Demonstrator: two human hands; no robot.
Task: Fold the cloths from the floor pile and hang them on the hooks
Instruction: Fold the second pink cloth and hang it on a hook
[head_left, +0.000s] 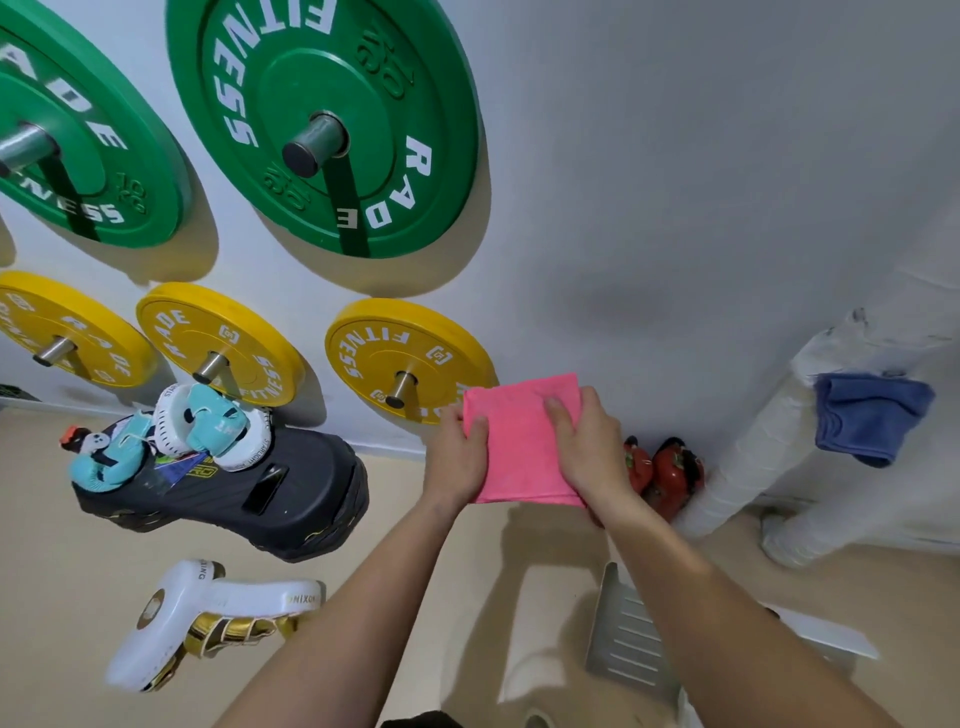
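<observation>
A pink cloth (522, 441), folded into a flat rectangle, is held up in front of the white wall. My left hand (457, 457) grips its left edge. My right hand (589, 441) grips its right side, with fingers spread over the front. A blue cloth (870, 418) hangs folded at the right, on the white wrapped pipe (753, 467); whatever holds it is hidden. No floor pile is visible.
Green weight plates (322, 119) and yellow weight plates (405, 358) hang on wall pegs to the left. A black stand (234, 488) bearing teal boxing gloves, a white punch pad (208, 608), red kettlebells (670, 473) and a grey slotted panel (628, 634) are on the beige floor.
</observation>
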